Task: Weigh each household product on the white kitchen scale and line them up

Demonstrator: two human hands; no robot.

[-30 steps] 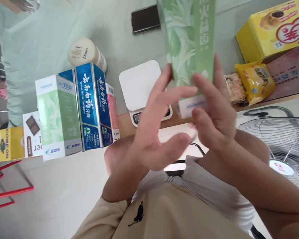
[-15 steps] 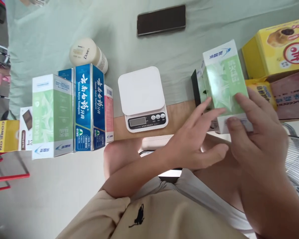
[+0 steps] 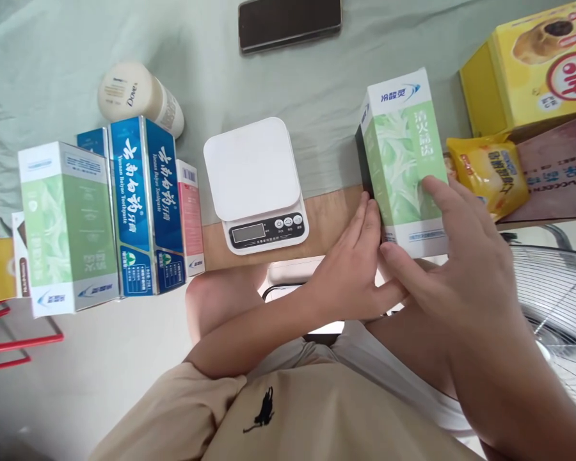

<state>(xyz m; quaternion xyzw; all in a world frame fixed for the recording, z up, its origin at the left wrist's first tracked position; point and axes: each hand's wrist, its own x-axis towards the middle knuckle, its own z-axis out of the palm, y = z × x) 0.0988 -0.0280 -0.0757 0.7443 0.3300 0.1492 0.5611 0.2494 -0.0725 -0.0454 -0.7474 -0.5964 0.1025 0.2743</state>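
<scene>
A green and white toothpaste box [image 3: 403, 160] stands upright on the table edge, to the right of a white kitchen scale [image 3: 254, 173]. My right hand [image 3: 461, 275] lies over its front face, with the fingers on the green panel and the thumb at the lower edge, holding it. My left hand [image 3: 350, 275] is open, its fingers stretched flat against the box's left side near the bottom. A dark box [image 3: 362, 160] shows just behind the green one.
To the left stand another green box [image 3: 67, 224], a blue toothpaste box [image 3: 141, 198], a slim pink box [image 3: 191, 218] and a Dove bottle [image 3: 134, 99]. A phone [image 3: 290, 22] lies at the back. A yellow carton [image 3: 528, 64], snack bag [image 3: 487, 173] and fan [image 3: 557, 301] are on the right.
The green box was held up in the air in front of me. It has come down to the right of the scale and now stands upright, both hands still against it.
</scene>
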